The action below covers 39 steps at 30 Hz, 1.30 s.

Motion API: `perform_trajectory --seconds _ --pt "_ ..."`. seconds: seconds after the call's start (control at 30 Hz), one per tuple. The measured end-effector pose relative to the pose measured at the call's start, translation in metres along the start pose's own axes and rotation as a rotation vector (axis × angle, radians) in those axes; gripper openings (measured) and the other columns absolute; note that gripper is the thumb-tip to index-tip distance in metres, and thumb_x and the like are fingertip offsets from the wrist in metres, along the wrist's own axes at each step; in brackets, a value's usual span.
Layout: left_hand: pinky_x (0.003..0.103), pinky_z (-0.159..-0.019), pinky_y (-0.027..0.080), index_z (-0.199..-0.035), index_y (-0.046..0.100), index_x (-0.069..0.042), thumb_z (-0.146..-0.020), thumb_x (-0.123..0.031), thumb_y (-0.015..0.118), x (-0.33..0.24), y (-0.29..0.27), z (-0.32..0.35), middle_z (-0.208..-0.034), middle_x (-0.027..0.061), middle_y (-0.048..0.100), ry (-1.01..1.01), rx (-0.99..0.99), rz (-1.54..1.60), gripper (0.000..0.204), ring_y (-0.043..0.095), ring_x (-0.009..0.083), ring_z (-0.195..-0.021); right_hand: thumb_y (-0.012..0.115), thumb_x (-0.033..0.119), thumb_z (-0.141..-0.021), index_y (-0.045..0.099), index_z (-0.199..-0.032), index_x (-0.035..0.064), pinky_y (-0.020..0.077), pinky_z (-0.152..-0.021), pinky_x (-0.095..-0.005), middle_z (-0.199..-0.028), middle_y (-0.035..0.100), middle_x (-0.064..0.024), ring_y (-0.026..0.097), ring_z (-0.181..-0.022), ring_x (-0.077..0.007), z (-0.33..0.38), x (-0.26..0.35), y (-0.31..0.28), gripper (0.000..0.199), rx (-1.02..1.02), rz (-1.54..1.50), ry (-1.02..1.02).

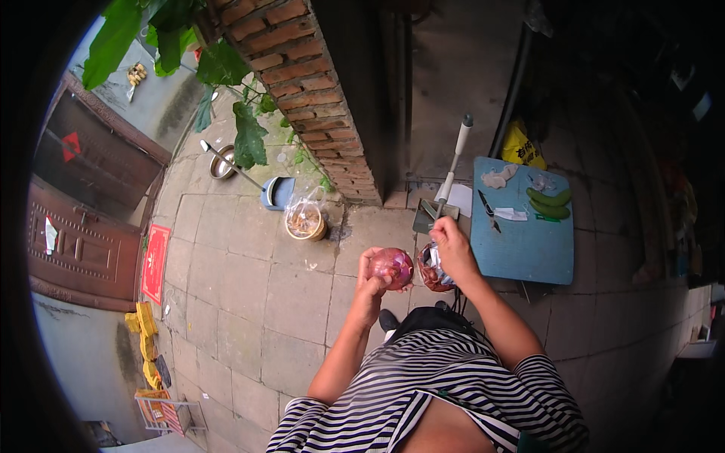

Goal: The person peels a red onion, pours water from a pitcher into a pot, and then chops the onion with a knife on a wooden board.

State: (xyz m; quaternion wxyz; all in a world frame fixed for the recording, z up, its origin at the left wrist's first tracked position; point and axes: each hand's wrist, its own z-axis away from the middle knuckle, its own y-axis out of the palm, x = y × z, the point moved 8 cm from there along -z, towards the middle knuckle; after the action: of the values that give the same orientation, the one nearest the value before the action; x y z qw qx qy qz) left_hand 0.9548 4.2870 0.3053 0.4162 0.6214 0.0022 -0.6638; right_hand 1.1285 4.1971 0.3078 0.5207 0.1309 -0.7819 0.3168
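The biggest thing that holds stuff is the blue counter [521, 253], off to the right, with two long green vegetables [550, 202] and a knife [485, 204] on top. Over to the left, a round tub [306, 234] has a clear plastic bag [307, 202] in it and brown bits inside. Near it is a shiny metal bowl [223, 161], and I can't tell what is in that.

The left hand [370, 278] is curled tight around a shiny, round red-purple thing [392, 267], in front of the belly. I can't tell what it is. Just beside it is a smaller dark-red pouch [436, 273], with its top open and pale, silvery stuff inside. The right hand [455, 253] is on the pouch, but I can't see if its fingers are pinching. The two hands are apart.

To do this well, I think the left hand should hold firm but not squash. The pouch should stay upright so nothing tips out, with its opening wide so the fingers fit.
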Motion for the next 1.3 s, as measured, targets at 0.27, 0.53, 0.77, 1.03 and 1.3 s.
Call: perform_trajectory --seconds 0.27,0.53,0.77,1.03,1.3 --pt "0.033 -0.068 0.053 -0.127 0.034 -0.012 -0.078 -0.022 0.066 0.001 0.004 0.002 -0.117 0.0134 0.056 -0.026 0.010 0.099 0.059 0.067 0.0359 -0.087 0.059 0.006 -0.083 0.062 -0.088 0.0017 0.0472 -0.080 -0.0421 -0.095 0.060 -0.0167 0.058 -0.090 -0.0351 0.015 -0.096 -0.026 0.007 0.267 0.349 0.217" --pt "0.037 -0.074 0.055 -0.127 0.033 -0.012 -0.079 -0.019 0.068 0.005 0.002 -0.003 -0.119 0.0138 0.056 -0.016 -0.015 0.050 0.060 0.067 0.0361 -0.093 0.065 0.012 -0.084 0.066 -0.093 0.0029 0.0496 -0.077 -0.0349 -0.097 0.063 -0.0119 0.061 -0.089 -0.0257 0.009 0.024 -0.028 0.013 0.190 0.163 0.036" --pt "0.035 -0.083 0.053 -0.129 0.029 -0.010 -0.081 -0.004 0.065 -0.010 0.013 -0.004 -0.115 0.0102 0.051 0.075 -0.021 -0.129 0.060 0.057 0.0188 -0.102 0.069 0.008 -0.081 0.063 -0.086 0.0013 0.0508 -0.061 -0.0333 -0.082 0.066 -0.0111 0.064 -0.068 -0.0255 0.022 0.071 -0.006 0.010 0.223 0.067 -0.092" --pt "0.031 -0.080 0.053 -0.130 0.028 -0.010 -0.080 -0.002 0.066 -0.022 0.020 0.001 -0.119 0.0118 0.047 0.291 -0.044 -0.485 0.063 0.058 0.0187 -0.100 0.064 0.001 -0.077 0.055 -0.082 0.0015 0.0503 -0.059 -0.0355 -0.076 0.062 -0.0114 0.063 -0.066 -0.0270 0.021 0.073 0.002 0.011 0.175 0.086 -0.096" --pt "0.025 -0.059 0.047 -0.128 0.038 -0.010 -0.082 -0.023 0.060 -0.008 0.029 0.000 -0.106 0.0103 0.058 -0.020 0.052 -0.093 0.053 0.063 0.0203 -0.077 0.055 -0.004 -0.081 0.059 -0.097 0.0008 0.0518 -0.066 -0.0328 -0.085 0.063 -0.0115 0.065 -0.075 -0.0233 0.007 0.087 -0.024 0.017 0.022 0.089 -0.184"
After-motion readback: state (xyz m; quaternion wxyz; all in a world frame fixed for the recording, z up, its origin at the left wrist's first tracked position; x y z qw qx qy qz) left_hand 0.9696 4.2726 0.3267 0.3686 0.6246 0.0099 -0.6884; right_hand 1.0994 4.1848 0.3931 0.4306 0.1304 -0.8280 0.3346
